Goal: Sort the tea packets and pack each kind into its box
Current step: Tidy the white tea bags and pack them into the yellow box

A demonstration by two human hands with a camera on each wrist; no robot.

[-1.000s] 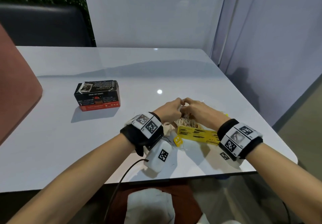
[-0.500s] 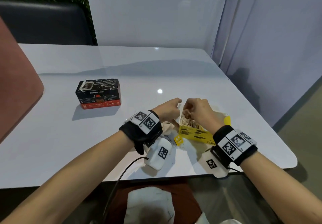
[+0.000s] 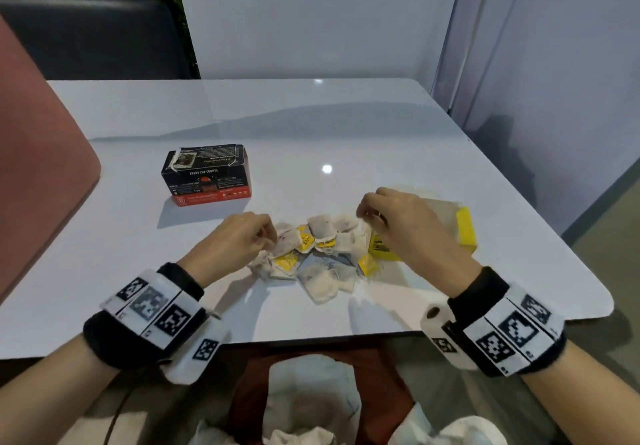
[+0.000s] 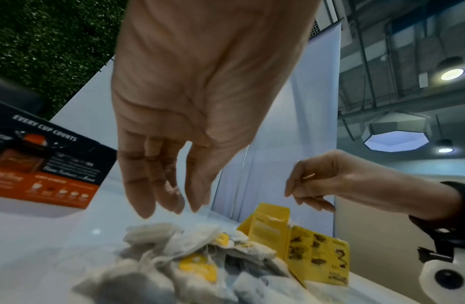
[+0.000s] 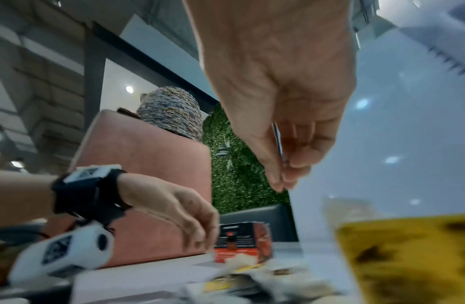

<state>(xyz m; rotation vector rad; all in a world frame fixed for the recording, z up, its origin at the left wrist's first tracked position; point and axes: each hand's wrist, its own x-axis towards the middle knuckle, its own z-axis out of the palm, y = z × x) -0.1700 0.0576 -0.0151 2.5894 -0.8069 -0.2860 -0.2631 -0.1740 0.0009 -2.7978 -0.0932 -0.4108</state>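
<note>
A pile of white tea bags [image 3: 318, 271] with yellow tags lies on the white table [image 3: 311, 125] between my hands. My left hand [image 3: 268, 236] hangs at the pile's left edge, its fingertips [image 4: 174, 201] pinched on what looks like clear plastic wrap [image 4: 226, 205]. My right hand [image 3: 363, 214] is at the pile's right end, above the yellow box [image 3: 465, 229], and also pinches the wrap [image 5: 317, 226]. The yellow box [image 4: 317, 257] lies on its side, partly hidden by my right wrist. The black and red tea box [image 3: 207, 174] stands shut to the far left.
A reddish chair back [image 3: 34, 167] stands close at the table's left side. A dark seat [image 3: 86, 35] and a white partition [image 3: 311, 18] are behind the table. The table's rounded corner [image 3: 602, 306] is just right of my right wrist.
My hands, joined over the yellow box a second ago, have drawn apart sideways. The tea bags now lie spread in a loose pile between them.
</note>
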